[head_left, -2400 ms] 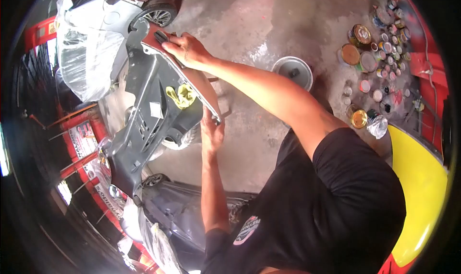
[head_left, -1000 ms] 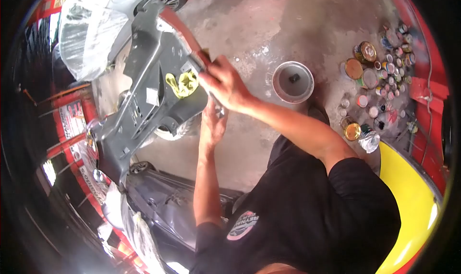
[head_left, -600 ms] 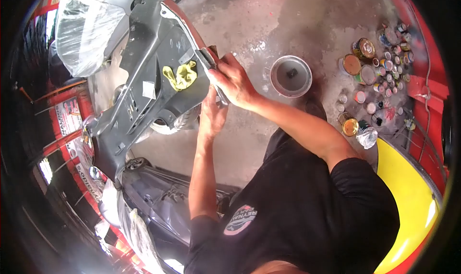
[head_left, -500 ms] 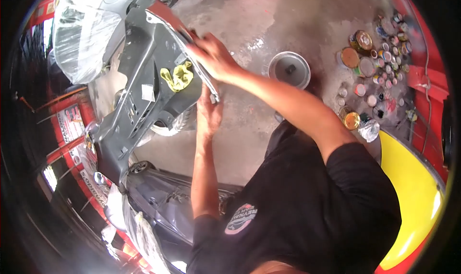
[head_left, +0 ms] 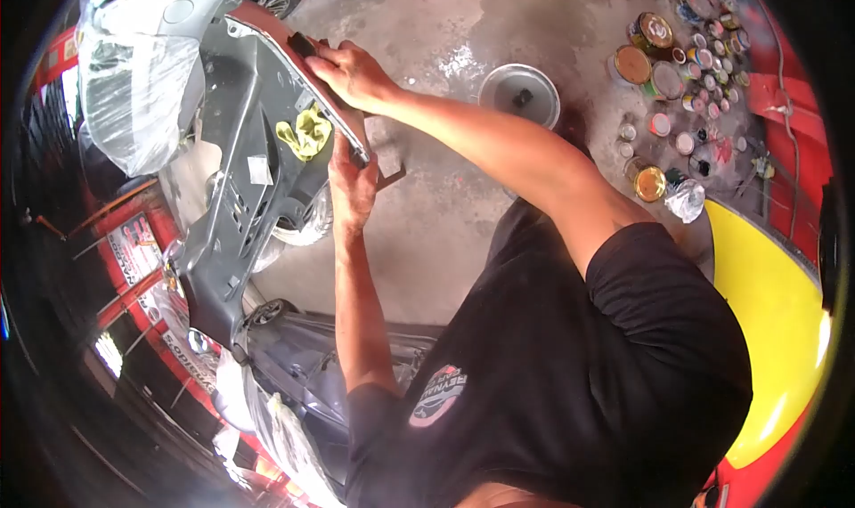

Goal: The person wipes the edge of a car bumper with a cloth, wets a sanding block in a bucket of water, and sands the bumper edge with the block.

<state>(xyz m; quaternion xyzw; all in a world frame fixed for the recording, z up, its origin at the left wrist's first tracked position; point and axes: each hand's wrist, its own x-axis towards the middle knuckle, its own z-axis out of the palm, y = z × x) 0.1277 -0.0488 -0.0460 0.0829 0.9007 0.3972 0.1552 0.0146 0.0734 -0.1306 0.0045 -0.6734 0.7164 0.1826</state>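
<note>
A large dark grey car panel (head_left: 233,174) with a reddish-brown outer face stands in front of me. My left hand (head_left: 354,183) grips the panel's near end, its fingers partly hidden behind the edge. Higher on the same edge, my right hand (head_left: 352,78) is closed round a dark flat block (head_left: 305,47) and presses it on the reddish face. A yellow-green cloth (head_left: 305,135) lies on the panel's inner side, beside a small white paper (head_left: 259,170).
A bucket (head_left: 519,96) of grey liquid stands on the floor. Many paint cans (head_left: 663,79) are at the right, above a yellow panel (head_left: 768,321). Plastic covers a light car (head_left: 142,81) at the upper left. A dark car (head_left: 312,357) is lower left.
My right hand has slid with the block up along the panel's edge, away from my left hand. My left hand keeps its hold. The whole view has shifted a little.
</note>
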